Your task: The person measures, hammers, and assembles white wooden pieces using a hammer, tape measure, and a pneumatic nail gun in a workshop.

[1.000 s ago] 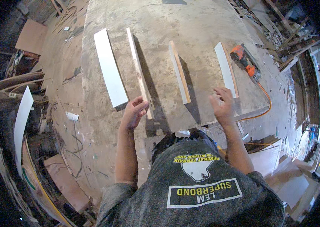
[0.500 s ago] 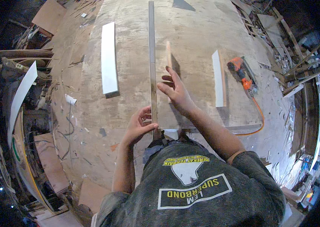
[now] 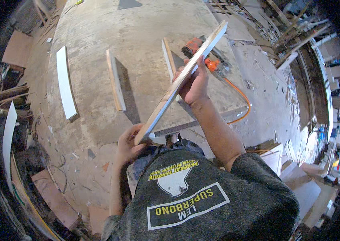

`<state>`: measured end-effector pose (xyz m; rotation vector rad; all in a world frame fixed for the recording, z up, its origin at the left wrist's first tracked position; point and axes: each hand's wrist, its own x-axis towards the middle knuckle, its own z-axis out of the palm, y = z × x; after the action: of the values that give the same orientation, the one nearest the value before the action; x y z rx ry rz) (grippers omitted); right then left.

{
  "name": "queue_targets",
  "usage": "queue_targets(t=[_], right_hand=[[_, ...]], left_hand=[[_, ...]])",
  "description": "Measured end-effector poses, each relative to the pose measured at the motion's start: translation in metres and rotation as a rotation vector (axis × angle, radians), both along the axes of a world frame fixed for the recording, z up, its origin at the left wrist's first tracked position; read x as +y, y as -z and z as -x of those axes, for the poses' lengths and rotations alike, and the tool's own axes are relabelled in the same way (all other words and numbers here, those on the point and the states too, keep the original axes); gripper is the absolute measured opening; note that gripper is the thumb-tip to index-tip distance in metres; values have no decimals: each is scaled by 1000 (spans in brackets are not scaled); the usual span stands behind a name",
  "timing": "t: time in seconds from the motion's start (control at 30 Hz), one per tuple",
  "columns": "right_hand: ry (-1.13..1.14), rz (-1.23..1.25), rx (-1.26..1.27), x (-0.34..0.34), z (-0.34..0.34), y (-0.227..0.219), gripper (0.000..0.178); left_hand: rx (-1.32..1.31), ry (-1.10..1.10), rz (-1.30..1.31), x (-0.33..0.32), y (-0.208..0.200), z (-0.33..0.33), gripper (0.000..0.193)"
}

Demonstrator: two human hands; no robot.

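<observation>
A long wooden strip [image 3: 163, 107] with a white face is held slantwise above the worktable [image 3: 97, 28], its far end up to the right. My right hand [image 3: 196, 87] is wrapped round it near the middle, from below. At its near end my left hand [image 3: 127, 145] grips it, the fingers partly hidden behind the wood. Beyond the strip, a short board [image 3: 116, 82] stands on edge on the table. Another short white-faced board [image 3: 167, 60] stands close to my right hand, partly hidden by the strip.
A white board [image 3: 65, 84] lies at the table's left. Partly behind the strip's far end rests an orange and black nail gun [image 3: 212, 65], its orange hose [image 3: 245, 94] running over the table's right edge. Wood scraps [image 3: 254, 30] and leaning panels [image 3: 8, 140] surround the table.
The long strip has been lifted and swung to a slant, its far end going right. My right hand, free before, has closed on it. The view has turned to the right.
</observation>
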<state>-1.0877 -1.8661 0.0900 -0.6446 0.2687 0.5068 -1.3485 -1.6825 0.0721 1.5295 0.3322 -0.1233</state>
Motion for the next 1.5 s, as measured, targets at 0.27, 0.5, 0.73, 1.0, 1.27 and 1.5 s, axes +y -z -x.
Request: queue_targets(t=[0.27, 0.5, 0.73, 1.0, 1.27, 1.5], right_hand=[[188, -45, 81, -14, 18, -7, 71], [222, -60, 9, 4, 62, -11, 74], [260, -50, -57, 16, 91, -8, 77], [258, -121, -56, 31, 107, -5, 74], [398, 41, 33, 46, 104, -5, 65], [297, 125, -47, 31, 109, 0, 60]], left_hand=[[-54, 162, 486, 29, -7, 23, 72], [132, 103, 365, 71, 1, 38, 55], [171, 182, 294, 96, 3, 44, 48], [92, 191, 330, 119, 22, 57, 57], [35, 58, 197, 128, 19, 65, 66], [-207, 91, -21, 123, 14, 65, 68]])
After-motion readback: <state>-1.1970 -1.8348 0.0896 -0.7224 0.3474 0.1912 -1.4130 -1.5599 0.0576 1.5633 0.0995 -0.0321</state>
